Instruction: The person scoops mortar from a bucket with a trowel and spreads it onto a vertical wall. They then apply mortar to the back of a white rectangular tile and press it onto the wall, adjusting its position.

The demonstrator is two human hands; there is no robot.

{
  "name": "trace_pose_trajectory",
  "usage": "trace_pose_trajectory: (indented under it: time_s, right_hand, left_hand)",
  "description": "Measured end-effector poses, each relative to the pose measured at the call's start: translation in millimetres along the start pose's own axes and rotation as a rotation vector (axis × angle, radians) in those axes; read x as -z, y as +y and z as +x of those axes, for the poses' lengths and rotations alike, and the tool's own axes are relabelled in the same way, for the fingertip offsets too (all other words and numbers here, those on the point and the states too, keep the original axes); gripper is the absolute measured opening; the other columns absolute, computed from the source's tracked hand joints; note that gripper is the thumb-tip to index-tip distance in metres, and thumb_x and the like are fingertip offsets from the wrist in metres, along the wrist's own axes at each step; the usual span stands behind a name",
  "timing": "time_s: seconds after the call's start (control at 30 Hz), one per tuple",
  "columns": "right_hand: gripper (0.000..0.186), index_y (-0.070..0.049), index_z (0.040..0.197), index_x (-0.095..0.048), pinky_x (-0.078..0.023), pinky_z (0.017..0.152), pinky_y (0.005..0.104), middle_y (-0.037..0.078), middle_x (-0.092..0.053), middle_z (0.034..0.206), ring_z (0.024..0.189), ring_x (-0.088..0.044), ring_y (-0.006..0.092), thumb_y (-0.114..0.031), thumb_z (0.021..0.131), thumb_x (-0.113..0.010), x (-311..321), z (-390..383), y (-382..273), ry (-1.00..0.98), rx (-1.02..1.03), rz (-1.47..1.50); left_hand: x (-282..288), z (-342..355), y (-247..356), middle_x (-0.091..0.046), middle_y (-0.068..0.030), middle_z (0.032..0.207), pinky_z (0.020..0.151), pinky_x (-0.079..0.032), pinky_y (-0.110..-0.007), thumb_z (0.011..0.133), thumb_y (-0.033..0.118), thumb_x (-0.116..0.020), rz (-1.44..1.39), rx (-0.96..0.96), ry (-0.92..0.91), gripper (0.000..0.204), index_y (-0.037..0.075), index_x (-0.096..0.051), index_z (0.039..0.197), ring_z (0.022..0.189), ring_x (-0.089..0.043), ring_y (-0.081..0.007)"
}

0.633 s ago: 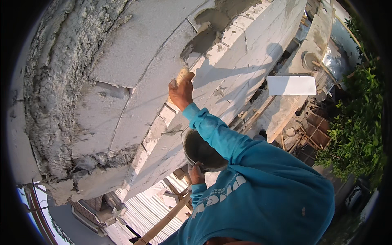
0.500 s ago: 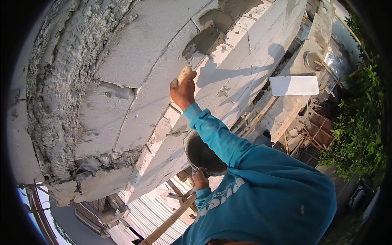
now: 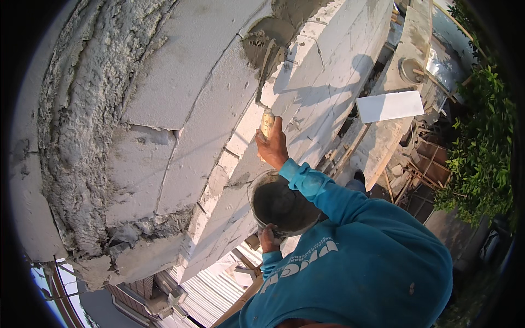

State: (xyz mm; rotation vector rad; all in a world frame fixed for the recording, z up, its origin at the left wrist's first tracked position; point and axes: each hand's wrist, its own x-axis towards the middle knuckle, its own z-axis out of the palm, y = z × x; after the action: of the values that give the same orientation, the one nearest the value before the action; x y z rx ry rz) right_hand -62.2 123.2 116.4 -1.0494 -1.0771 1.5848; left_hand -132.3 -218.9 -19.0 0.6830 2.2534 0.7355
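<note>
My right hand point(image 3: 272, 143) is closed round the pale handle point(image 3: 267, 123) of a trowel point(image 3: 266, 71), its thin blade reaching up to wet grey mortar point(image 3: 268, 30) on the white block wall point(image 3: 180, 76). Below that arm, my left hand point(image 3: 267, 238) grips the rim of a dark bucket point(image 3: 279, 205) with grey mortar inside. A rough grey render band point(image 3: 82, 126) runs down the wall's left side.
A plank walkway point(image 3: 388, 142) beside the wall carries a white block point(image 3: 389, 106) and a round pan point(image 3: 410, 70). Wood scraps point(image 3: 415, 175) lie below, leafy branches point(image 3: 478, 147) are at right, and a corrugated roof point(image 3: 216, 290) shows at bottom.
My right hand has moved right and down with the trowel, whose blade now shows against the mortar patch. The bucket sits slightly further right in the picture.
</note>
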Motion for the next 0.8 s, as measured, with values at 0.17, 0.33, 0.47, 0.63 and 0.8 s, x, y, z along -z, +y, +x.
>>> trace_pose_trajectory:
  time_s: [0.17,0.33,0.47,0.63,0.8]
  right_hand:
    - [0.036,-0.009,0.104,-0.026,-0.051,0.038,0.0346,0.011,-0.051,0.083,0.051,-0.056,0.0165,0.000,0.088,-0.056,17.5,94.6,0.7,0.058,-0.152,0.535]
    - [0.040,-0.008,0.104,-0.023,-0.052,0.039,0.0350,0.013,-0.050,0.085,0.053,-0.057,0.0165,0.006,0.085,-0.056,5.7,97.2,-19.0,0.012,0.016,0.333]
    - [0.045,-0.004,0.102,-0.024,-0.053,0.042,0.0372,0.019,-0.053,0.079,0.054,-0.061,0.0241,0.002,0.080,-0.063,-21.7,65.2,-35.9,0.054,0.266,-0.011]
    - [0.044,-0.003,0.107,-0.026,-0.051,0.050,0.0430,0.024,-0.055,0.078,0.058,-0.062,0.0374,-0.003,0.081,-0.062,-32.9,32.3,-17.1,-0.036,0.266,0.010]
    - [0.043,-0.003,0.110,-0.027,-0.050,0.063,0.0475,0.028,-0.056,0.085,0.076,-0.062,0.0451,-0.002,0.082,-0.059,-24.1,14.4,17.8,0.118,0.140,0.038]
  left_hand:
    - [-23.7,8.5,23.3,-0.061,-0.0141,0.078,0.063,-0.052,-0.037,0.074,0.003,-0.058,-0.653,0.243,0.105,0.012,-0.003,-0.062,0.084,0.070,-0.061,-0.0250]
    - [-25.7,17.6,22.9,-0.063,-0.0180,0.094,0.076,-0.052,-0.036,0.074,0.006,-0.062,-0.766,0.499,-0.022,0.015,-0.002,-0.065,0.086,0.085,-0.064,-0.0260]
    - [-21.2,28.8,-44.1,-0.065,-0.0153,0.084,0.072,-0.051,-0.035,0.076,0.006,-0.059,-0.367,0.238,0.000,0.014,-0.001,-0.065,0.086,0.079,-0.064,-0.0248]
    - [-11.9,35.0,-37.2,-0.064,-0.0150,0.082,0.070,-0.051,-0.036,0.076,0.006,-0.059,-0.414,0.440,-0.004,0.015,-0.001,-0.066,0.087,0.078,-0.063,-0.0249]
    - [-19.1,-5.3,53.0,-0.060,-0.0075,0.073,0.064,-0.051,-0.032,0.074,0.010,-0.063,-0.636,0.061,0.025,0.018,-0.001,-0.063,0.088,0.071,-0.060,-0.0194]
